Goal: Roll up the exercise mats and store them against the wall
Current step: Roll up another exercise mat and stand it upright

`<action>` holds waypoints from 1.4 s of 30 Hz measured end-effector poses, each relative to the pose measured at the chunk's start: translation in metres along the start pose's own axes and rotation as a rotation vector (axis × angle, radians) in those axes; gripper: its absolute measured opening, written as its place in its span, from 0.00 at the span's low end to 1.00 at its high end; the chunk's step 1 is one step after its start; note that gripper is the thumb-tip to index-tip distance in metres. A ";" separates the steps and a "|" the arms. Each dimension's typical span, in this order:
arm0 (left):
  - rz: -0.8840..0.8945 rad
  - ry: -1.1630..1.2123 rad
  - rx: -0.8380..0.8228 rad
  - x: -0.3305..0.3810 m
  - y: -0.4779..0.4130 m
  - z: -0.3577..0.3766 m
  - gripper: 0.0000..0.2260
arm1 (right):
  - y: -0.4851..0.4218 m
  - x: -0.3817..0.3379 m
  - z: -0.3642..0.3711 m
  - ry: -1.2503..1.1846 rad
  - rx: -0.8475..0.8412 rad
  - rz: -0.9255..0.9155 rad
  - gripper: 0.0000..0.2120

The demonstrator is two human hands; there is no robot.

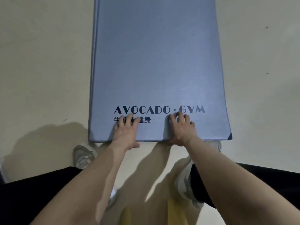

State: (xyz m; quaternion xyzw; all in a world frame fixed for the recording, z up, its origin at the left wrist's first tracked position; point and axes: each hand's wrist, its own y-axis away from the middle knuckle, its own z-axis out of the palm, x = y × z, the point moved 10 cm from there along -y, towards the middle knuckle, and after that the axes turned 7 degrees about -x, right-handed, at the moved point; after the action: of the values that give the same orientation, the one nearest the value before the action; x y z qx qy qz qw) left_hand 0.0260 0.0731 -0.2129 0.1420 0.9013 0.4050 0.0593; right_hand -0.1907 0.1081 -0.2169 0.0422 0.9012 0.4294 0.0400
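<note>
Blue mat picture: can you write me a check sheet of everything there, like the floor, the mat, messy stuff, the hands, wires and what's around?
Surface: pale floor, a few small dark specks.
Job's things: one blue mat, lying flat, not yet rolled; "AVOCADO · GYM" printed at its near end; dark nick at its near right corner.
Clutter: yellow shapes at the bottom edge, too cut off to name.
Hands: left hand flat on the mat's near end, fingers spread; right hand beside it, fingers bent, tips on the mat, grip unclear.
Cables: nothing seen.
Surroundings: pale shoe by the mat's near left corner.
</note>
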 end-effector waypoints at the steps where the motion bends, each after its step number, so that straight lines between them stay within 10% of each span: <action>1: 0.005 -0.046 0.036 0.000 -0.004 0.001 0.51 | -0.001 0.000 0.006 0.056 0.036 0.004 0.47; 5: 0.094 0.030 0.030 -0.008 -0.003 -0.009 0.44 | 0.003 0.004 -0.003 0.118 0.079 -0.053 0.46; 10: 0.083 0.706 -0.154 -0.037 0.009 -0.058 0.15 | 0.027 0.019 -0.078 -0.158 -0.059 -0.136 0.23; 15: -0.011 0.371 0.459 -0.050 0.013 -0.158 0.06 | 0.048 0.018 -0.170 -0.020 0.653 -0.072 0.12; 21: 0.045 0.111 0.871 -0.019 0.002 -0.151 0.05 | 0.019 0.013 -0.137 0.079 0.905 -0.006 0.07; 26: 0.181 0.064 0.506 -0.023 -0.034 -0.076 0.38 | -0.018 0.021 -0.060 0.188 0.534 -0.199 0.41; 39: 0.066 0.067 0.079 -0.044 -0.056 -0.123 0.22 | -0.047 0.036 -0.108 -0.044 0.040 -0.176 0.25; 42: 0.104 -0.027 0.547 -0.015 -0.035 -0.146 0.15 | -0.070 0.040 -0.110 -0.101 -0.032 -0.135 0.24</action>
State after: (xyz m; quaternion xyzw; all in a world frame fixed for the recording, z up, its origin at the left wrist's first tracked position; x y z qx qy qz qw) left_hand 0.0007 -0.0578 -0.1419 0.2040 0.9678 0.1473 0.0099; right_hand -0.2454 -0.0164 -0.2038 0.0020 0.8920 0.4372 0.1149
